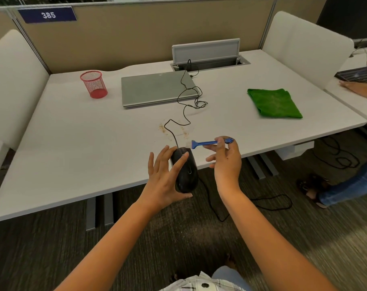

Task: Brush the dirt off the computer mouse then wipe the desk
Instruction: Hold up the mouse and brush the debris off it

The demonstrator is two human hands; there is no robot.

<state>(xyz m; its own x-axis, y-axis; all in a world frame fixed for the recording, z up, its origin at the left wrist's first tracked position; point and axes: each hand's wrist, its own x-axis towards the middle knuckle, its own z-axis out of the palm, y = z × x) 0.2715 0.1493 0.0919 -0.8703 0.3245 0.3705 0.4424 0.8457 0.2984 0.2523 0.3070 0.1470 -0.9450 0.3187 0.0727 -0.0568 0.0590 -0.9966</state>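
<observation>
The mouse [185, 171] was glossy black and the brush [210, 142] blue. On the white desk [73, 143], brown crumbs [174, 131] lay at 12 o'clock from the mouse, a green cloth [275, 102] at 2 o'clock, a red mesh cup [94, 84] at 10 o'clock.

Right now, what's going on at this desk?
A person is cleaning a black computer mouse. The left hand holds the mouse up at the near edge of the white desk, while the right hand pinches a small blue brush, its bristles at the mouse's front end. Brown crumbs lie on the desk just beyond. A folded green cloth sits untouched to the right, so the wiping has not begun. A closed laptop and a red mesh cup stand further back.
</observation>
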